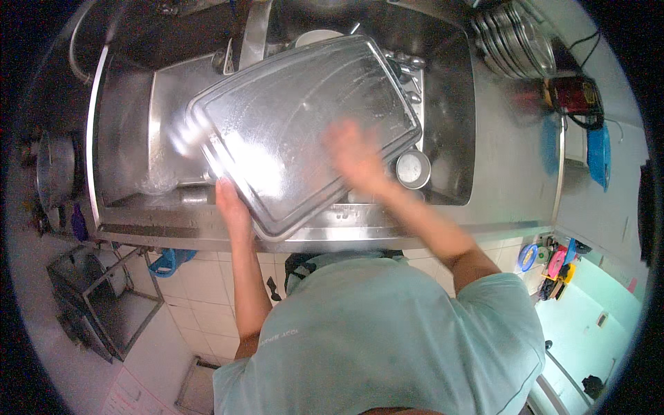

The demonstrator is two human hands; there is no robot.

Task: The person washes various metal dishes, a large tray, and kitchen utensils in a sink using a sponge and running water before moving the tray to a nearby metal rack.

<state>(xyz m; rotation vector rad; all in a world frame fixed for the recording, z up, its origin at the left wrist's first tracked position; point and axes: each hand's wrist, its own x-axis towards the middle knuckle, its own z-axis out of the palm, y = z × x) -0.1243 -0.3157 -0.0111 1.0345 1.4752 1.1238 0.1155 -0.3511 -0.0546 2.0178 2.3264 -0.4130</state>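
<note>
A rectangular metal tray with a rimmed edge is held tilted over a stainless steel sink. My left hand grips its lower left edge. My right hand, blurred, is over the right part of the tray's face; whether it touches the tray or has anything under the palm cannot be told. Beneath and behind the tray lie a round metal bowl, a white dish and several pieces of metal cutlery, partly hidden. A larger metal pan lies in the sink's left part.
Round metal plates stand stacked on edge at the counter's back right, near a dark red container. A metal pot is at the far left. The sink's front rim runs between the tray and my body.
</note>
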